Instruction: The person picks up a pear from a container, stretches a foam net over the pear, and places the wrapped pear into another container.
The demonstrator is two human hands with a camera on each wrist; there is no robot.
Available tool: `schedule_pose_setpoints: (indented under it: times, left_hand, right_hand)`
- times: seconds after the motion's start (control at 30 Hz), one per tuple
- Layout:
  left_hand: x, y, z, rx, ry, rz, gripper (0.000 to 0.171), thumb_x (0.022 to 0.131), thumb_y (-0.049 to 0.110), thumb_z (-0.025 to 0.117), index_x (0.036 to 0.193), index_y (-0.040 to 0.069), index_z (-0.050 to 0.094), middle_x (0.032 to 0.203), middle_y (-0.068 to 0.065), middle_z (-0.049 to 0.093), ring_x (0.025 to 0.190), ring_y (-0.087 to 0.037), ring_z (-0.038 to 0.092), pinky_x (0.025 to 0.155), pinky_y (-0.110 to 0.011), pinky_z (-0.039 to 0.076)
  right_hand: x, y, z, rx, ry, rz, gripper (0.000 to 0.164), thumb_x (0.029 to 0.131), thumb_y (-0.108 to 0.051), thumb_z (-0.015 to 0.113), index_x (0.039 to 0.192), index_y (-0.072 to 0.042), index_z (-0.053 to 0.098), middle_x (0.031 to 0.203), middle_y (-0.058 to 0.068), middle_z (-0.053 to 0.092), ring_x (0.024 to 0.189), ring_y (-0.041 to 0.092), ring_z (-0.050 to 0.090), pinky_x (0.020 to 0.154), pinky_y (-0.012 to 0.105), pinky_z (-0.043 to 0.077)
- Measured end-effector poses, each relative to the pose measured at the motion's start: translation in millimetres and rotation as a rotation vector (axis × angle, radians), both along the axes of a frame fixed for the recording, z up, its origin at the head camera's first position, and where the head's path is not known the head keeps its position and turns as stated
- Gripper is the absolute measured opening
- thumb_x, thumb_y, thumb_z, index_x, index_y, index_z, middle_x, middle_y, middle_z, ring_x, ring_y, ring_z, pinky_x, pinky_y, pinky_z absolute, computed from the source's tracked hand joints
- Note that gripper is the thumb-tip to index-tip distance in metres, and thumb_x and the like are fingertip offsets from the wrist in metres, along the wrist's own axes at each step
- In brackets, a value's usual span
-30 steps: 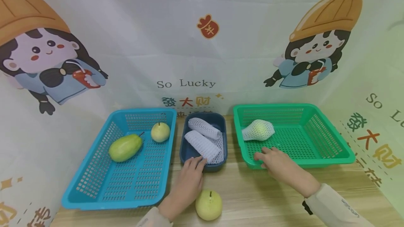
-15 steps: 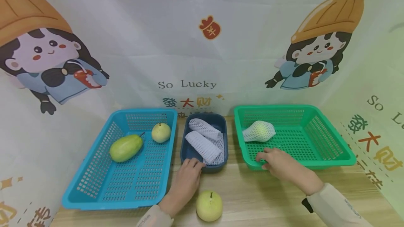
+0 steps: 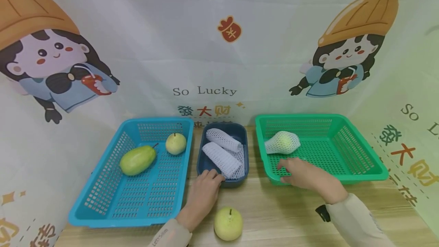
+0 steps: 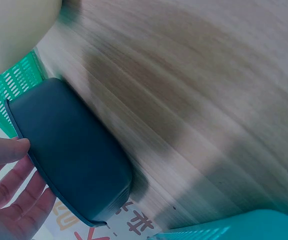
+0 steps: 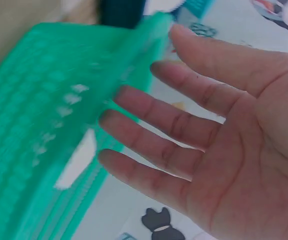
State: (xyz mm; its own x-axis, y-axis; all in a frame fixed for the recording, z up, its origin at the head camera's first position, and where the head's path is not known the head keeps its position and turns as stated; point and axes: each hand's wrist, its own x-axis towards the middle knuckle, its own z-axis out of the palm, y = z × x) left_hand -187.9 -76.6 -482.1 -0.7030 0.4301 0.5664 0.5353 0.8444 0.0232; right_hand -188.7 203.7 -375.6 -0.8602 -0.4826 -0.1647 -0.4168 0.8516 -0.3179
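My left hand (image 3: 203, 192) is at the front rim of a small navy plastic container (image 3: 202, 165), its fingers over the edge. In the left wrist view the thumb meets the rim of the container (image 4: 79, 150) and the fingertips pass behind it. Several white foam fruit nets (image 3: 222, 159) lie in the container. My right hand (image 3: 303, 173) hovers over the front left rim of a green basket (image 3: 372, 178), its fingers spread in the right wrist view. A pear in a foam net (image 3: 284, 142) lies inside that basket. One bare pear (image 3: 228, 224) stands on the table near my left wrist.
At left is a blue basket (image 3: 127, 222) with a green papaya-like fruit (image 3: 138, 160) and another pear (image 3: 176, 143). A printed cloth (image 3: 171, 48) hangs behind the wooden table (image 3: 271, 220).
The left fingers have drawn back slightly from the nets onto the container's front rim. The right hand has shifted slightly over the green basket's edge. The fruit stays put.
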Motion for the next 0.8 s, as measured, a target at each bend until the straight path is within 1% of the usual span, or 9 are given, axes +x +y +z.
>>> schedule_pose_setpoints:
  times: [0.07, 0.13, 0.23, 0.33, 0.37, 0.5, 0.6, 0.7, 0.8]
  left_hand:
    - [-0.4, -0.6, -0.2, -0.006, 0.006, 0.003, 0.011, 0.076, 0.009, 0.072, 0.084, 0.016, 0.07, 0.076, 0.002, 0.059, 0.069, -0.015, 0.053, 0.056, -0.025, 0.044]
    - [-0.6, -1.2, 0.0, -0.009, 0.01, 0.007, 0.012, 0.076, 0.009, 0.072, 0.084, 0.016, 0.07, 0.076, 0.002, 0.059, 0.069, -0.015, 0.053, 0.056, -0.025, 0.044]
    - [0.2, -2.3, 0.6, -0.017, 0.0, 0.012, 0.013, 0.076, 0.008, 0.072, 0.086, 0.016, 0.071, 0.077, 0.002, 0.06, 0.07, -0.015, 0.053, 0.056, -0.026, 0.045]
    - [1.5, -3.3, 1.5, -0.021, -0.017, 0.016, 0.016, 0.076, 0.007, 0.071, 0.089, 0.016, 0.071, 0.079, 0.001, 0.06, 0.071, -0.015, 0.053, 0.056, -0.026, 0.046]
    - [2.1, -3.6, 1.6, -0.023, -0.022, 0.016, 0.017, 0.076, 0.006, 0.071, 0.09, 0.016, 0.071, 0.08, 0.001, 0.06, 0.071, -0.015, 0.053, 0.056, -0.026, 0.046]
    - [3.9, -4.3, 1.6, -0.03, -0.032, 0.02, 0.021, 0.074, 0.006, 0.071, 0.092, 0.016, 0.071, 0.081, 0.001, 0.061, 0.072, -0.016, 0.053, 0.056, -0.027, 0.046]
    - [4.9, -4.0, 2.0, -0.034, -0.036, 0.025, 0.022, 0.073, 0.006, 0.071, 0.093, 0.017, 0.071, 0.082, 0.002, 0.061, 0.073, -0.015, 0.053, 0.057, -0.027, 0.047]
    - [6.4, -3.3, 2.9, -0.035, -0.049, 0.021, 0.023, 0.074, 0.005, 0.071, 0.094, 0.016, 0.071, 0.083, 0.002, 0.061, 0.074, -0.015, 0.054, 0.057, -0.027, 0.047]
    - [7.7, -2.5, 3.0, -0.032, -0.061, 0.013, 0.024, 0.075, 0.005, 0.07, 0.096, 0.015, 0.071, 0.085, 0.001, 0.061, 0.076, -0.015, 0.055, 0.059, -0.028, 0.049]
  right_hand:
    - [-2.5, -7.2, 4.1, -0.046, 0.03, -0.016, 0.026, 0.087, -0.014, 0.064, 0.109, 0.0, 0.06, 0.108, 0.014, 0.064, 0.098, 0.028, 0.061, 0.079, 0.039, 0.052]
    - [-5.4, -16.2, 7.1, -0.094, 0.088, -0.022, 0.026, 0.089, -0.015, 0.062, 0.11, -0.001, 0.06, 0.107, 0.014, 0.064, 0.099, 0.028, 0.061, 0.081, 0.04, 0.051]
    - [-9.2, -31.9, 10.0, -0.17, 0.168, -0.003, 0.024, 0.09, -0.014, 0.06, 0.11, -0.002, 0.061, 0.104, 0.012, 0.065, 0.097, 0.026, 0.061, 0.082, 0.04, 0.051]
    - [-14.0, -48.3, 8.5, -0.234, 0.197, 0.022, 0.024, 0.09, -0.012, 0.059, 0.11, -0.001, 0.061, 0.103, 0.012, 0.065, 0.095, 0.026, 0.061, 0.082, 0.039, 0.051]
    - [-15.3, -53.5, 7.4, -0.25, 0.193, 0.024, 0.025, 0.09, -0.012, 0.059, 0.111, 0.0, 0.06, 0.104, 0.013, 0.065, 0.095, 0.025, 0.06, 0.081, 0.039, 0.051]
    - [-20.9, -75.6, -0.3, -0.318, 0.141, -0.01, 0.03, 0.09, -0.012, 0.057, 0.117, 0.002, 0.057, 0.116, 0.016, 0.062, 0.103, 0.028, 0.059, 0.086, 0.042, 0.049]
    - [-26.4, -91.9, -7.0, -0.355, 0.094, -0.052, 0.032, 0.091, -0.012, 0.056, 0.12, 0.002, 0.055, 0.12, 0.018, 0.059, 0.109, 0.032, 0.057, 0.089, 0.043, 0.049]
    - [-34.1, -105.3, -15.5, -0.361, 0.061, -0.097, 0.031, 0.091, -0.012, 0.056, 0.119, 0.003, 0.055, 0.12, 0.019, 0.059, 0.112, 0.034, 0.055, 0.091, 0.045, 0.047]
    - [-42.0, -114.5, -24.2, -0.346, 0.034, -0.15, 0.031, 0.091, -0.012, 0.056, 0.118, 0.003, 0.055, 0.123, 0.021, 0.056, 0.12, 0.035, 0.049, 0.099, 0.047, 0.041]
